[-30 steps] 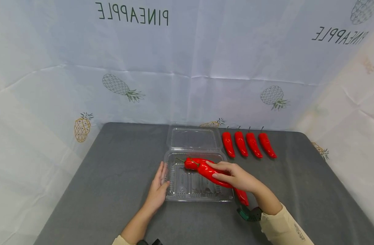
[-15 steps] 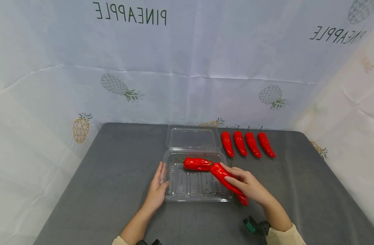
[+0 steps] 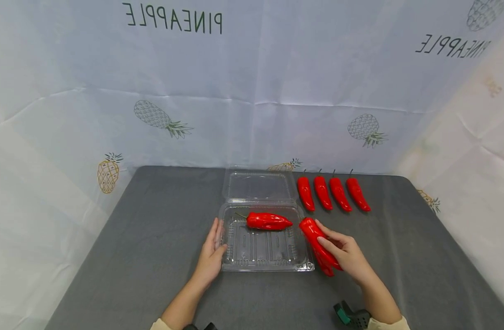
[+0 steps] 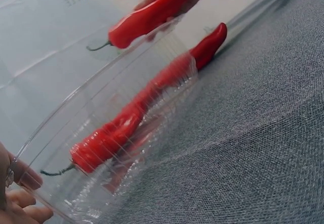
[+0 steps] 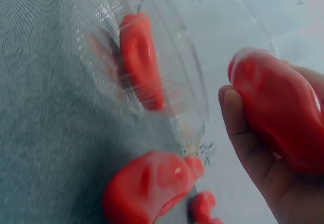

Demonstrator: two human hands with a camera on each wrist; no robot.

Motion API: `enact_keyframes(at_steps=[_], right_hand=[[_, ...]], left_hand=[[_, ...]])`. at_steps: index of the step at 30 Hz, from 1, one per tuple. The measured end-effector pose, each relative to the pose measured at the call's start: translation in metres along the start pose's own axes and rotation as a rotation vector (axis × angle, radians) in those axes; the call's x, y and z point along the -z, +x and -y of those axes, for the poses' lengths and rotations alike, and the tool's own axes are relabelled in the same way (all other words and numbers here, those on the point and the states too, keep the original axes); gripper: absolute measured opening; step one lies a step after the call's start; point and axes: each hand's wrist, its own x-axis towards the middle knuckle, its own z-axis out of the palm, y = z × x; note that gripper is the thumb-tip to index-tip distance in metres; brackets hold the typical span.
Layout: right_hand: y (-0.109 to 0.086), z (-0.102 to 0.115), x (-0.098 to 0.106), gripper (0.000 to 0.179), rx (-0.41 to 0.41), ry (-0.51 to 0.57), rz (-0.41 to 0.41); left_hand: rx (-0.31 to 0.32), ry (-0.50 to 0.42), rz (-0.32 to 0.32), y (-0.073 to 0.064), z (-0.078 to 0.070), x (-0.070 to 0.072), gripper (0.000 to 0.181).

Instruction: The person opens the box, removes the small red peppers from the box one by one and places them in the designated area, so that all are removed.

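My left hand lies along the left side of a clear plastic clamshell container, fingers extended against its wall and thumb near the rim. Inside the base, one red chili pepper lies crosswise with its green stem to the left. Just past the container's right edge, my right hand grips another red chili pepper between thumb and fingers. This held pepper shows above the container rim in the left wrist view. Below it, a further pepper lies on the table, partly covered in the head view.
Several red peppers lie in a row at the back right, stems toward the curtain. The container's lid is folded back toward the rear table edge. A pineapple-print curtain hangs behind the grey table.
My right hand has moved right and toward me with the pepper, from over the container to beyond its right edge. The left hand stays at the container's left side.
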Motion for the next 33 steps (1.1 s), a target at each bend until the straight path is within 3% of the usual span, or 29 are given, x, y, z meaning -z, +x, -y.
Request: enact_keyframes(at_steps=[4, 11, 18, 28, 33], right_hand=[[-0.001, -0.007, 0.004, 0.050, -0.056, -0.012, -0.073], [-0.001, -0.020, 0.011, 0.050, -0.082, -0.019, -0.131], [0.001, -0.025, 0.015, 0.056, -0.200, 0.073, -0.141], [0.001, -0.034, 0.019, 0.059, -0.233, 0.134, -0.178], [0.001, -0.038, 0.022, 0.061, -0.292, 0.113, -0.190]], left_hand=[[0.004, 0.000, -0.003, 0.000, 0.000, 0.001, 0.072], [0.020, 0.001, -0.006, 0.000, -0.001, 0.000, 0.072], [0.027, 0.010, 0.000, 0.000, -0.002, 0.000, 0.072], [0.002, 0.001, -0.009, 0.001, 0.000, 0.000, 0.072], [0.015, 0.009, -0.006, 0.001, 0.000, 0.000, 0.072]])
